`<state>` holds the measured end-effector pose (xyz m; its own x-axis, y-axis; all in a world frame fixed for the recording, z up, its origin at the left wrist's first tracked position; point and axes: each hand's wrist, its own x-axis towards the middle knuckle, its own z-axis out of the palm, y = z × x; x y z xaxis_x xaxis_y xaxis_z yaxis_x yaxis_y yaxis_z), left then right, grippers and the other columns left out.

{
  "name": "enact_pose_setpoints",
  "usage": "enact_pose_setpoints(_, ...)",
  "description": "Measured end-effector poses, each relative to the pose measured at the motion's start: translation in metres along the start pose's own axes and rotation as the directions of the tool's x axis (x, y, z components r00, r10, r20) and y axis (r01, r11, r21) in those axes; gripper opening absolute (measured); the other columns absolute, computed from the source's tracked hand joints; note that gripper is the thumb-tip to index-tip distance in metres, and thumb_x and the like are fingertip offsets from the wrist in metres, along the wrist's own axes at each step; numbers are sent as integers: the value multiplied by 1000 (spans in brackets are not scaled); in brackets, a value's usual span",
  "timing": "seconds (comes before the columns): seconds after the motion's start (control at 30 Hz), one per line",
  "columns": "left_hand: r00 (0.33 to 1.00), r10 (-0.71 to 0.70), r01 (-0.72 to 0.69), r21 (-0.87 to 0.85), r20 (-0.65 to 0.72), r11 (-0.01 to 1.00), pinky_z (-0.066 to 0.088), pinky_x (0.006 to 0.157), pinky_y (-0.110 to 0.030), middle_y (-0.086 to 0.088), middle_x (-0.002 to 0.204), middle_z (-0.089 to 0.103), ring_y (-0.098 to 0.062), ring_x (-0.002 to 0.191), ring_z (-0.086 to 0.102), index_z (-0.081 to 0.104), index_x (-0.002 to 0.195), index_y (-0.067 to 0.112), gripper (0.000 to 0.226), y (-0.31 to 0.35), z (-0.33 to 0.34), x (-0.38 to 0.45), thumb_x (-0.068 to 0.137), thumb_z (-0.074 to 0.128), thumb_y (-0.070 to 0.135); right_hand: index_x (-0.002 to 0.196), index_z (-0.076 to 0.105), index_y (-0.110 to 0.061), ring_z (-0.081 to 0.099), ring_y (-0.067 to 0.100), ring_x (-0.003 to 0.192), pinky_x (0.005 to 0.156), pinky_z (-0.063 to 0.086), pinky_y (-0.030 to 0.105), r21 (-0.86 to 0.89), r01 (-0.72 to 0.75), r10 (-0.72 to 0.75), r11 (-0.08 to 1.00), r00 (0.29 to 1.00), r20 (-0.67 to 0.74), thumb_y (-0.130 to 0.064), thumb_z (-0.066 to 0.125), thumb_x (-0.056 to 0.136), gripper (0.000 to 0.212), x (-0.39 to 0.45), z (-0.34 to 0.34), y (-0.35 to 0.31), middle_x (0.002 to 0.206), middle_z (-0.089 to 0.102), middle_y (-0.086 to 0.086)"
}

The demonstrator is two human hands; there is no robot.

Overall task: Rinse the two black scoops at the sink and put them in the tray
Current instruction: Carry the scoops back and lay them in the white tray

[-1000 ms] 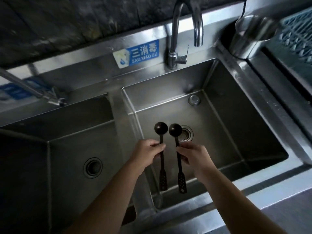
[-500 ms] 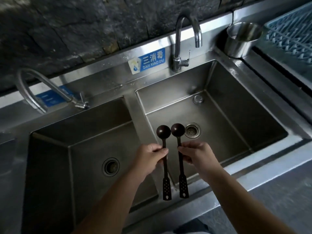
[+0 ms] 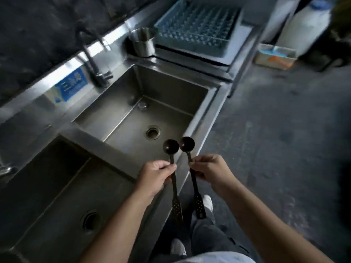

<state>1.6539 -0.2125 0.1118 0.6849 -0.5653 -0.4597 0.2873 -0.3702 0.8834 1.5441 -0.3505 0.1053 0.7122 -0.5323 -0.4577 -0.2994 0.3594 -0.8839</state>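
Observation:
I hold two long-handled black scoops side by side, bowls pointing away from me. My left hand [image 3: 156, 175] grips the stem of the left scoop [image 3: 171, 147]. My right hand [image 3: 209, 169] grips the stem of the right scoop [image 3: 187, 143]. Both scoops hover over the front right corner of the right sink basin [image 3: 171, 95], near its rim. The blue-grey rack tray [image 3: 193, 25] sits on the steel counter beyond the sink, at the upper right. The faucet [image 3: 93, 59] behind the basin runs no water that I can see.
A second sink basin [image 3: 47, 186] lies to the left. A steel cup [image 3: 142, 42] stands between the faucet and the tray. On the grey floor to the right are a cardboard box [image 3: 275, 56] and white containers [image 3: 303, 21]. My legs and shoes show below.
The view has swung right, bringing the tray and floor into sight. Both hands with the scoops have shifted from over the basin's middle to its front right corner.

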Motion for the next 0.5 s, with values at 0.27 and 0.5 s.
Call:
enact_pose_setpoints(0.27,907,17,-147,276,421,950,30,34,-17,1,56,69,-4,41,53,71,61,16,25,8,148,-31,86,70,20,62,75,-20,55,7,47,44,41,17,155,71,8,985,890,-457,-7,75,79,21,-121,-130,34,57,65,-1)
enact_pose_setpoints(0.5,708,-98,-258,385,699,886,32,34,-15,2,56,70,-3,39,52,72,62,17,25,-17,289,-101,86,71,21,68,69,-14,50,6,41,39,38,16,326,184,120,927,679,-724,-1,73,82,20,-247,-214,83,53,61,-3)
